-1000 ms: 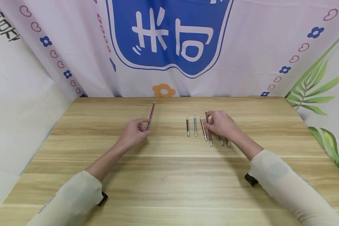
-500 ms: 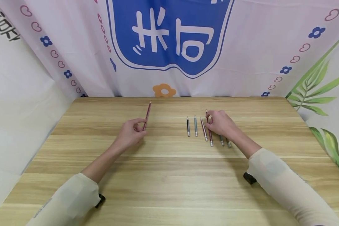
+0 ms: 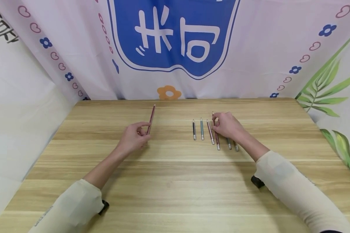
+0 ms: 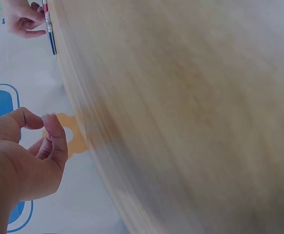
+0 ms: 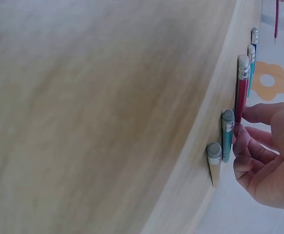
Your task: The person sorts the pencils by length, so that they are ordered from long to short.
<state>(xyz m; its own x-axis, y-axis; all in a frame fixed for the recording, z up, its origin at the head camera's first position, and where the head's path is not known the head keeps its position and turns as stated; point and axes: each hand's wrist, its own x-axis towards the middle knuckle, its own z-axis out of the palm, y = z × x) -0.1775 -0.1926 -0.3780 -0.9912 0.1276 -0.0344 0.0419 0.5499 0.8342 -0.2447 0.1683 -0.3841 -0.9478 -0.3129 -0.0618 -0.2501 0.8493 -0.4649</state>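
Note:
At the left of the table, my left hand [image 3: 133, 137] pinches a dark red pencil [image 3: 153, 114] between thumb and fingers, its tip pointing to the back. In the left wrist view, the fingers hide that pencil. On the right, my right hand [image 3: 229, 126] pinches another dark red pencil [image 3: 217, 140] by its upper part, within a row of pencils. Left of it lie a black pencil [image 3: 194, 131], a teal pencil [image 3: 202, 130] and a reddish pencil with a pale stripe [image 3: 210, 133]. Partly under the right hand are a second teal pencil [image 5: 227, 136] and a tan-looking pencil [image 5: 215, 168].
The wooden table [image 3: 169, 184] reaches back to a printed cloth [image 3: 140, 84] hanging behind its far edge. All the row's pencils have their eraser ends toward me. Dark wrist straps show below both sleeves.
My left hand has moved slightly left with its pencil, mostly in the first half second. My right hand stays on its pencil, and the row lies as before.

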